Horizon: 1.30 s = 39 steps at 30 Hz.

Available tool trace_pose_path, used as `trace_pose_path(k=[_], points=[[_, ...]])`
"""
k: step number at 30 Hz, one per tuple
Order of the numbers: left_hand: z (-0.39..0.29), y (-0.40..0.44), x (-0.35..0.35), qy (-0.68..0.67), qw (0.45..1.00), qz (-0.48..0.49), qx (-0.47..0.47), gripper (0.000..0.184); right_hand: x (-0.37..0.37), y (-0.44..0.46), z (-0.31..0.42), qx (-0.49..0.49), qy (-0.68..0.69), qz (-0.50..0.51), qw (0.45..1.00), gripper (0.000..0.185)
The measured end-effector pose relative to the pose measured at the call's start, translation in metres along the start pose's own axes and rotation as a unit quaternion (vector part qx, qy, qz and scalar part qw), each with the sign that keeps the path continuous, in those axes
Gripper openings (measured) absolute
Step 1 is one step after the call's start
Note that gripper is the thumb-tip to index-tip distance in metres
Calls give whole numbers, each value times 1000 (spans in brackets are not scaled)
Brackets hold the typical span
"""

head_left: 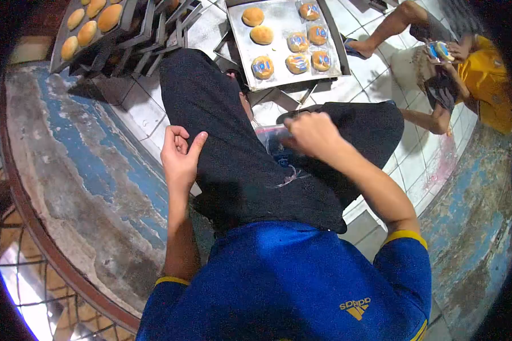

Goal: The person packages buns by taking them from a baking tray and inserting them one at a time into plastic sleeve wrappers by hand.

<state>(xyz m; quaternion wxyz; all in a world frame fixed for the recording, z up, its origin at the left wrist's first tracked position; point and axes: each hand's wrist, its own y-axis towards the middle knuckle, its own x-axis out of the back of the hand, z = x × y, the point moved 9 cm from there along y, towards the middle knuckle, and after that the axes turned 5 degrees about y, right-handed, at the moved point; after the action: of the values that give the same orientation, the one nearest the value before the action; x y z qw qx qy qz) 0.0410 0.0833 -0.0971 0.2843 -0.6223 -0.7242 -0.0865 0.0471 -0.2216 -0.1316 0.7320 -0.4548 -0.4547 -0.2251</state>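
My left hand point(180, 155) is held over my left thigh, palm up, its fingers loosely curled and apart, with nothing in it. Above my lap, my right hand point(314, 134) has its fingers closed; whether they hold anything is too small to tell. Just below and left of it, a clear plastic bag with blue print point(281, 154) lies between my thighs on the dark trousers. Beyond my knees stands a metal tray point(279, 42), carrying two bare buns point(261, 34) and several buns in clear printed wrappers point(297, 63).
At the upper left, another tray point(57, 54) of bare buns rests on stacked dark metal trays point(148, 42). On the right, a person in a yellow shirt point(486, 74) holds a wrapped item point(440, 52). A worn blue and grey ledge point(91, 165) curves along the left.
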Motion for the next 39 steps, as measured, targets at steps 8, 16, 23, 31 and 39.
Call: trace_pose_path(k=[8,16,23,31,39], points=[[-38,-17,-13,-94,994,41,-41,18,-103,-8,41,105,-9,14,994,26],[-47,-60,-98,-333,917,216,49,111,81,-49,-9,127,436,-109,884,26],[-65,-62,-144,-479,759,388,208,38,136,-73,-48,41,594,-278,753,37],[-60,28,-57,-268,946,156,94,19,126,-2,-88,-46,686,-279,670,27],[-29,73,-29,-224,972,66,39,20,-42,197,-199,-165,157,-90,970,31]])
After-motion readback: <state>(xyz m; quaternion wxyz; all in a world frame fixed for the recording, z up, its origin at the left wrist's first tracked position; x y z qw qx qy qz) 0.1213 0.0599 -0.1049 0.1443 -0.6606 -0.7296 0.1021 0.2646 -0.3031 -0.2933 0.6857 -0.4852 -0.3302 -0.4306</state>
